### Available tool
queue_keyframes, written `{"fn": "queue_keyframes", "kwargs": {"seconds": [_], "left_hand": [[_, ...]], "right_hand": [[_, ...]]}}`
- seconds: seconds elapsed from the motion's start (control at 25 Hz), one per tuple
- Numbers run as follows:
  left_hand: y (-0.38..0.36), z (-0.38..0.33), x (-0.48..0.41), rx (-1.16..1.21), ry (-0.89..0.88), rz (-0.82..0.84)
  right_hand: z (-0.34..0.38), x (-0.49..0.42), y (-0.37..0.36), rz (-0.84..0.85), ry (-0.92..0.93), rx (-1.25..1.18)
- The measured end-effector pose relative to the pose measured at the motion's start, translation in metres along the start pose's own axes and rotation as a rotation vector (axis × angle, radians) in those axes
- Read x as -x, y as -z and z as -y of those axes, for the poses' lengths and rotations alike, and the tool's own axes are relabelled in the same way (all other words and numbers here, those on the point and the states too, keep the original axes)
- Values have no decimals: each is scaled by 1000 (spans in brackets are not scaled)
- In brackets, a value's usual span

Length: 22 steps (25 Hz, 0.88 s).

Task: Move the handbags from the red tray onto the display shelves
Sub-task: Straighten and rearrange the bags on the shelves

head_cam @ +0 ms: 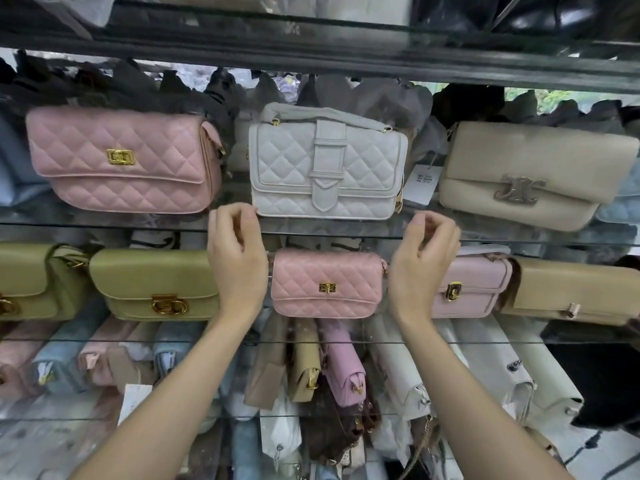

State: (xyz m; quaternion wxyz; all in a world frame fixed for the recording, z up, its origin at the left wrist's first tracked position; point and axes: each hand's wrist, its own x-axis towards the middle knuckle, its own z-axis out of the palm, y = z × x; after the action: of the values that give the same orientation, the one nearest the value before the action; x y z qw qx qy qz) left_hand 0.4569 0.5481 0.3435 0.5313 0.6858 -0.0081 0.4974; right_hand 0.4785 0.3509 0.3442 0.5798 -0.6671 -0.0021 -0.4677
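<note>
A white quilted handbag (327, 168) with a buckle strap stands upright on the upper glass shelf (104, 226), between a pink quilted bag (121, 161) and a beige bag (530, 174). My left hand (235, 261) is raised just below the white bag's lower left corner, fingers loosely curled and holding nothing. My right hand (424, 265) hovers below its lower right corner, also loosely curled and holding nothing. Neither hand grips the bag. The red tray is not in view.
On the shelf below stand two olive bags (156, 285), a small pink quilted bag (327, 284), a lilac bag (471, 289) and a tan bag (571, 292). Lower shelves hold several wrapped bags packed tightly. A dark shelf edge (311, 60) runs overhead.
</note>
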Motion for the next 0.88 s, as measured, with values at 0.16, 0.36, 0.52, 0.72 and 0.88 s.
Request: {"fn": "queue_keyframes", "kwargs": {"seconds": [0.16, 0.36, 0.52, 0.72, 0.88], "left_hand": [[-13, 59, 37, -25, 297, 152], [-24, 95, 47, -18, 633, 212], [-36, 115, 51, 90, 799, 261], [-45, 166, 52, 144, 927, 322], [-41, 140, 46, 213, 933, 319]], "right_hand": [[-44, 21, 9, 142, -125, 9], [-101, 33, 4, 361, -438, 69], [-104, 38, -10, 416, -603, -21], [-124, 37, -25, 396, -730, -50], [-130, 36, -29, 375, -752, -65]]}}
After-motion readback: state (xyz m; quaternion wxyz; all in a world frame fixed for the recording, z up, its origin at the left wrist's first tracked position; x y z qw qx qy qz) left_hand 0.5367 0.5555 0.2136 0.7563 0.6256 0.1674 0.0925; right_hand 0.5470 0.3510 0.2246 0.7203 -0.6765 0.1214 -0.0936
